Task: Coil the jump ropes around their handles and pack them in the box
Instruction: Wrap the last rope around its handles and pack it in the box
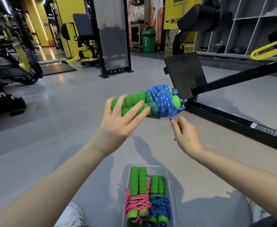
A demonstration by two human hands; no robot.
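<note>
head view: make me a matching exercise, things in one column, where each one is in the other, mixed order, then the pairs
Things:
1. green foam handles wound with pink rope
2. raised green foam handles wound with blue rope
3. loose end of blue rope
4. clear plastic box

Places:
A. pinched by the right hand
B. at the bottom of the view, holding two bundles
C. up in the air, under the left hand's straight fingers
D. left side of the box

Pairs: 1-D, 2-C, 3-A, 4-B
</note>
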